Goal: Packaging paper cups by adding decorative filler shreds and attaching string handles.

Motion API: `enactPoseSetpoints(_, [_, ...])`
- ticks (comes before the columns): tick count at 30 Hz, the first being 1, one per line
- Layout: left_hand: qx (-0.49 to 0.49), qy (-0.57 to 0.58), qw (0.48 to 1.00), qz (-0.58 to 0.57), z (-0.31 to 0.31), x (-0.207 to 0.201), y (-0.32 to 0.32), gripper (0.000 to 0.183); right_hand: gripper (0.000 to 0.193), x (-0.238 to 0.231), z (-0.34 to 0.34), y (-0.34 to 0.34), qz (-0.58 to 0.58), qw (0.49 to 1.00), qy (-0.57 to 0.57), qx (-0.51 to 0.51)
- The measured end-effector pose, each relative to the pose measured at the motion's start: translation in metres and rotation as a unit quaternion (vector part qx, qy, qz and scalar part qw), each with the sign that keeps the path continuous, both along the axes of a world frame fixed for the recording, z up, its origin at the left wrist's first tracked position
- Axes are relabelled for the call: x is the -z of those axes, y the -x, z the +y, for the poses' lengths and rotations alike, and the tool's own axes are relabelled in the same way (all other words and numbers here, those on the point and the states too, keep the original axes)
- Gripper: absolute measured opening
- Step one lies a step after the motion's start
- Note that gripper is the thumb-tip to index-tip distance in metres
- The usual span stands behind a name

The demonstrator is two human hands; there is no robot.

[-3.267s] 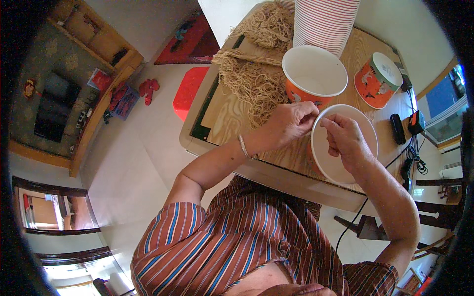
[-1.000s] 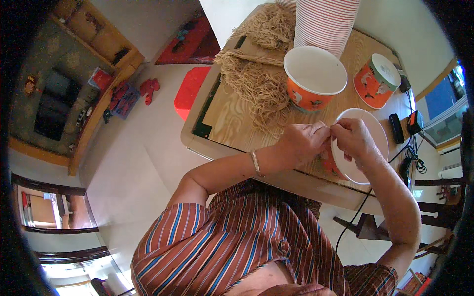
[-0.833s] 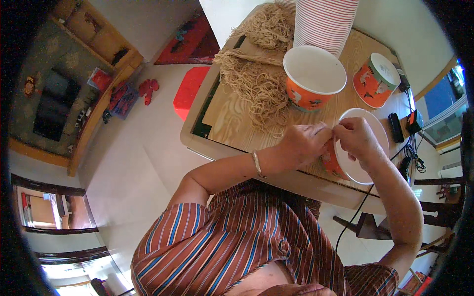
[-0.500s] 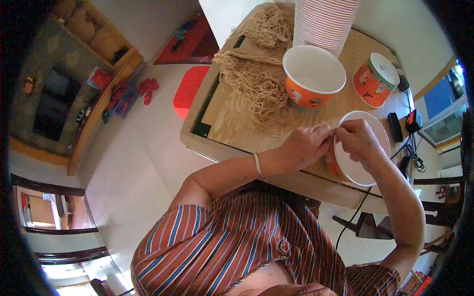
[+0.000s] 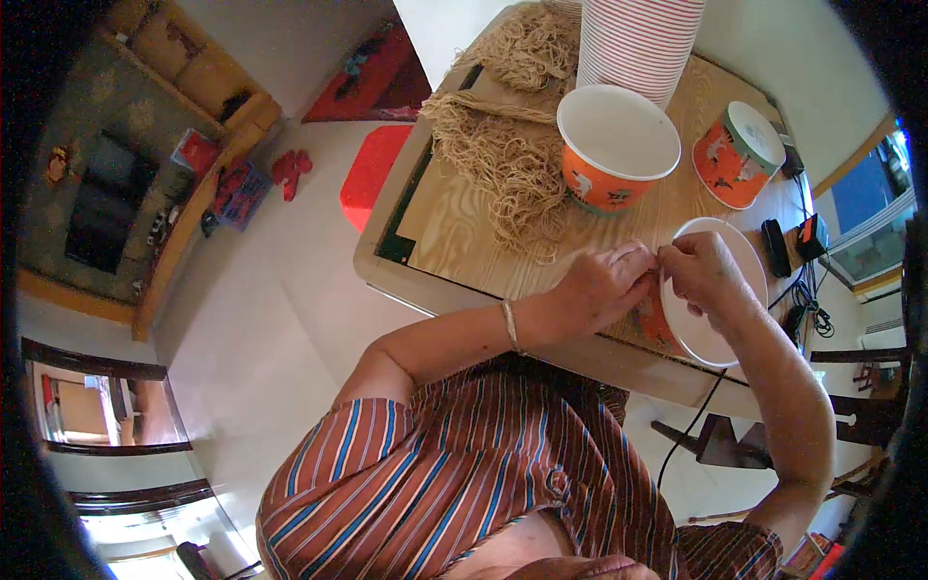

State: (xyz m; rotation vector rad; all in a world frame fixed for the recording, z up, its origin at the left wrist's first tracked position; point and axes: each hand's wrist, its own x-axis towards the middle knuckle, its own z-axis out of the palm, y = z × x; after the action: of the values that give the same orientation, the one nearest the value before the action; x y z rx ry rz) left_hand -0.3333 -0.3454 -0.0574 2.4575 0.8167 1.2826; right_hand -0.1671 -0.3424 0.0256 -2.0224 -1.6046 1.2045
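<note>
At the table's near right, my left hand [image 5: 601, 290] and right hand [image 5: 710, 275] meet over the left rim of a white-lined orange paper tub [image 5: 706, 340]. Both hands are closed, fingertips pinched together. Whatever sits between the fingertips is too small or hidden to make out. Just beyond them stands another orange paper tub [image 5: 619, 145], upright with its white inside showing. Tangled beige strands [image 5: 517, 188], like string or dry noodles, lie to its left, with a second clump [image 5: 530, 48] farther back.
Behind the upright tub rises a tall stack of paper tubs [image 5: 640, 43]. An upside-down orange tub [image 5: 730, 169] stands at the right, near a black adapter [image 5: 810, 237] and cables [image 5: 807, 314]. A red stool [image 5: 367, 179] is beside the wooden table [image 5: 445, 237] on the left.
Both hands stay pinched at the tub's rim, with only a very slight shift of the fingers. The whole view has moved a little; the tubs and strands keep their places.
</note>
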Motion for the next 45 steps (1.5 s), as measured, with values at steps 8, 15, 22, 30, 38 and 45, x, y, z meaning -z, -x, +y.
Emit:
enactPoseSetpoints(8, [0.052,0.138,0.987,-0.060,0.009,0.014,0.018,0.019,0.034,0.000,0.000,0.004,-0.003,0.999,0.015,-0.034])
enactPoseSetpoints(15, [0.059,0.107,0.992,-0.040,0.001,0.008,0.021,0.030,0.031,-0.008,-0.001,0.014,-0.014,1.000,0.007,-0.021])
enactPoseSetpoints(22, [0.052,0.116,0.992,0.014,0.002,0.007,0.014,0.030,0.030,-0.006,-0.006,0.011,0.011,1.000,0.001,-0.023])
enactPoseSetpoints(30, [0.090,0.141,0.983,-0.071,0.003,0.003,0.006,0.021,0.033,0.005,-0.004,0.000,0.012,0.995,-0.063,-0.070])
enactPoseSetpoints(38, [0.120,0.296,0.944,-0.089,0.006,0.010,0.021,0.015,0.029,0.019,0.003,0.005,-0.051,0.987,-0.110,-0.104])
enactPoseSetpoints(45, [0.131,0.446,0.879,-0.108,0.010,0.023,0.033,0.011,0.025,0.020,0.012,0.012,-0.024,0.991,-0.080,-0.107])
